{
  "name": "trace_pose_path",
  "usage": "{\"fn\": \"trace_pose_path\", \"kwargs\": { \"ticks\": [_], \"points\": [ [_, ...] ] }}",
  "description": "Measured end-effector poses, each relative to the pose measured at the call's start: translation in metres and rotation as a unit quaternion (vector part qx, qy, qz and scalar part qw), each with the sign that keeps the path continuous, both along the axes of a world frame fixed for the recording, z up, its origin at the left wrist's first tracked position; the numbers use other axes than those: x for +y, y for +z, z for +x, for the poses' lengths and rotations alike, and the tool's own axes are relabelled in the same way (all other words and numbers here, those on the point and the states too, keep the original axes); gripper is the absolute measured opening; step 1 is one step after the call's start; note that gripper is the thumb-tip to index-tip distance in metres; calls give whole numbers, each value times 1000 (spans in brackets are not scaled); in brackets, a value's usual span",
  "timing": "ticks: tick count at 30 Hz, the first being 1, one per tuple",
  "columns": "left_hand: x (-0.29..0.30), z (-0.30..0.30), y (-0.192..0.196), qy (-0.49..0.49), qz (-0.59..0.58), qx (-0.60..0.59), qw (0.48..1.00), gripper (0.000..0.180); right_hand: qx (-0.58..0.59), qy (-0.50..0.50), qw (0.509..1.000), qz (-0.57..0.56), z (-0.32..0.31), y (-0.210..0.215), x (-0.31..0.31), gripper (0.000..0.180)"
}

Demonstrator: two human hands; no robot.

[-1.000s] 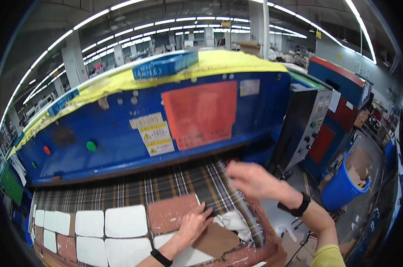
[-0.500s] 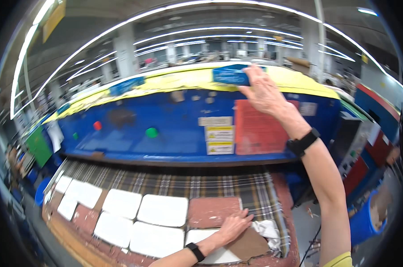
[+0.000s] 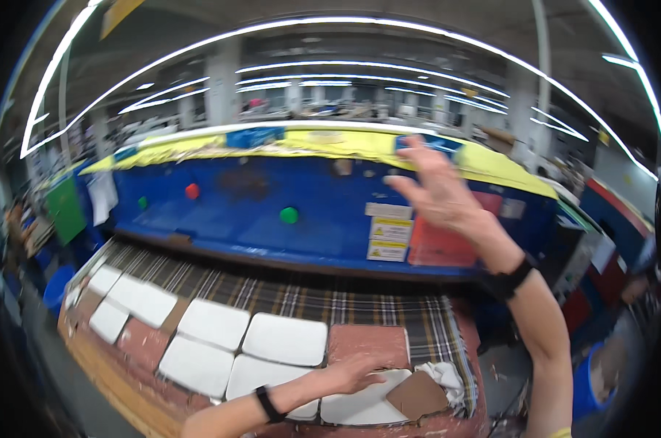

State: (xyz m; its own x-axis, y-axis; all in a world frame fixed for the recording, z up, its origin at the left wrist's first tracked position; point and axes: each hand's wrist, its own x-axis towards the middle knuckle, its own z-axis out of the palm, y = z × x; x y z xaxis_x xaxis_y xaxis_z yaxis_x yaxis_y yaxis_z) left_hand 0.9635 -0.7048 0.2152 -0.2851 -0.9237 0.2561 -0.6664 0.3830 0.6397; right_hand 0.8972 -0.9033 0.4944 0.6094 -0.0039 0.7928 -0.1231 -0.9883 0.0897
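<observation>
My right hand is raised in front of the blue machine front, fingers spread and holding nothing. Behind its fingertips lies a blue packet on the yellow cover. Low over the work table, my left hand is open with its fingers stretched out. It is between a reddish panel and a white rounded panel; whether it touches either I cannot tell. Beside that white panel are a brown piece and a crumpled white cloth.
More white panels lie in rows on the plaid cloth and table. Red and green buttons stick out of the machine front. A blue bin stands on the floor at right, another at left.
My right hand has come down and away from the blue packet. My left hand has drawn back left from the brown piece. The whole view has shifted slightly.
</observation>
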Motion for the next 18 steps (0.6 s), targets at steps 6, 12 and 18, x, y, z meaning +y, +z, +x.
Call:
{"fn": "trace_pose_path", "kwargs": {
  "ticks": [6, 12, 18],
  "points": [
    [146, 50, 78, 95, 166, -41, 981, 55, 108, 31, 989, 92, 120, 1, 81, 48],
    [281, 127, 66, 192, 157, 1, 969, 53, 52, 7, 991, 122, 252, 2, 132, 53],
    [369, 194, 81, 313, 179, 47, 932, 52, 37, -95, 992, 69, 351, 8, 139, 43]
  ]
}}
